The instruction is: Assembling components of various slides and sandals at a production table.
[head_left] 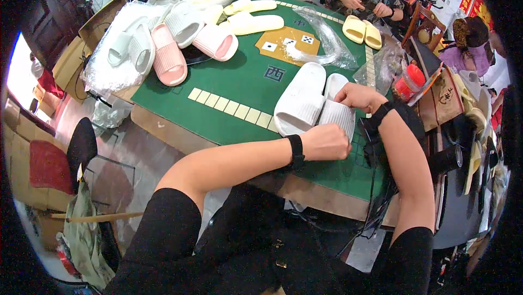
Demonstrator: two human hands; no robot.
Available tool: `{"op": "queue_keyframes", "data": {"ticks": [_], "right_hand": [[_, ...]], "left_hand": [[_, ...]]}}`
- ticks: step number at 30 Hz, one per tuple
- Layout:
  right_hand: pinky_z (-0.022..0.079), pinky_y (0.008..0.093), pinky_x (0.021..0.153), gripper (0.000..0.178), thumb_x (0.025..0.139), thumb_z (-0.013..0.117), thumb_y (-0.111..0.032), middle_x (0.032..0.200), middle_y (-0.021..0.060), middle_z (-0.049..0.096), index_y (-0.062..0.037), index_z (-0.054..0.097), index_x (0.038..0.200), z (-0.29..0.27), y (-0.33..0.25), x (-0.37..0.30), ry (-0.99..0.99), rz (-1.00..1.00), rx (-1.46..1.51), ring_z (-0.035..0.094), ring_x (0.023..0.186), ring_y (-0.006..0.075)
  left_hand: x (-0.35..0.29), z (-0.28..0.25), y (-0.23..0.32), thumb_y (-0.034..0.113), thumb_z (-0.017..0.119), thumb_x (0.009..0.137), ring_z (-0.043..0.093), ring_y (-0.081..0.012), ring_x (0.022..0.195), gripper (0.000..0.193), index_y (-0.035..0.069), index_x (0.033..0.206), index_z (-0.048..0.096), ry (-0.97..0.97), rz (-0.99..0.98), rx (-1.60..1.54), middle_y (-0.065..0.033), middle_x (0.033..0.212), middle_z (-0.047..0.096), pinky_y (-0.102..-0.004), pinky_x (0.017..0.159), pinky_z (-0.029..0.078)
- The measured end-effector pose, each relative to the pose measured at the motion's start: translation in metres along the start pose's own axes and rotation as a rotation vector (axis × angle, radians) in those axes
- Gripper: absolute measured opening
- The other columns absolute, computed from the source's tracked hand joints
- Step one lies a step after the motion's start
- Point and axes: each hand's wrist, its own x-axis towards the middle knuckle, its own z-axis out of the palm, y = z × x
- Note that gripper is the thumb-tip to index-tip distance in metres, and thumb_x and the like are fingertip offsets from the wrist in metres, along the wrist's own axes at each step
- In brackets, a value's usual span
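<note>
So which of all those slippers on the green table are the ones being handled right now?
The white pair at the near edge: the left hand and right hand both grip it. The pink and yellow ones lie untouched farther off.

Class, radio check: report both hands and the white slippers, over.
Left hand gripping near end of one white slipper. Right hand on its top edge. Second white slipper flat alongside on green table. Clear plastic bag beyond, not in the way.
</note>
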Motion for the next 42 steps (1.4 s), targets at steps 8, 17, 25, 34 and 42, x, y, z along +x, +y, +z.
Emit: {"op": "queue_keyframes", "data": {"ticks": [8,17,25,34,42], "right_hand": [[0.051,0.0269,0.069,0.020,0.084,0.069,-0.005,0.083,0.0059,0.070,0.0041,0.069,0.102,0.019,-0.018,-0.021,0.777,-0.317,0.027,0.063,0.075,0.0129],[0.046,0.0216,0.050,0.022,0.099,0.054,-0.015,0.081,0.0024,0.069,0.0022,0.068,0.104,0.067,-0.050,-0.044,0.568,-0.307,0.669,0.063,0.063,0.0082],[0.042,0.0200,0.061,0.009,0.085,0.069,-0.002,0.081,-0.0017,0.066,0.0004,0.070,0.094,0.094,-0.048,-0.032,0.685,-0.337,0.480,0.055,0.071,0.0042],[0.042,0.0200,0.063,0.007,0.089,0.068,-0.007,0.077,-0.0025,0.063,-0.0003,0.067,0.091,0.107,-0.041,-0.029,0.820,-0.285,0.748,0.053,0.068,0.0046],[0.038,0.0197,0.058,0.007,0.091,0.068,-0.009,0.074,-0.0042,0.060,-0.0020,0.066,0.090,0.110,-0.042,-0.028,0.909,-0.300,0.787,0.050,0.066,0.0035]], "left_hand": [[-0.007,-0.010,-0.015,0.014,0.063,0.083,0.067,-0.0331,0.074,0.009,0.006,0.080,0.061,0.291,-0.590,-0.669,-0.0138,0.074,0.067,-0.0439,0.064,0.051],[-0.033,-0.018,-0.068,0.014,0.068,0.091,0.053,-0.0041,0.061,0.014,0.004,0.083,0.062,0.583,-0.949,-1.363,0.0008,0.071,0.061,-0.0211,0.052,0.041],[-0.050,-0.021,-0.079,0.012,0.066,0.092,0.051,-0.0052,0.059,0.013,0.002,0.085,0.062,0.553,-0.956,-1.463,0.0006,0.071,0.060,-0.0208,0.053,0.041],[-0.066,-0.011,-0.083,0.007,0.066,0.092,0.065,-0.0151,0.089,0.042,0.006,0.124,0.040,0.492,-0.604,-1.898,-0.0098,0.099,0.066,-0.0279,0.079,0.053],[-0.069,-0.010,-0.084,0.013,0.057,0.099,0.066,-0.0252,0.103,0.026,0.003,0.120,0.045,0.571,-0.695,-1.938,-0.0150,0.106,0.065,-0.0365,0.090,0.056]]}}
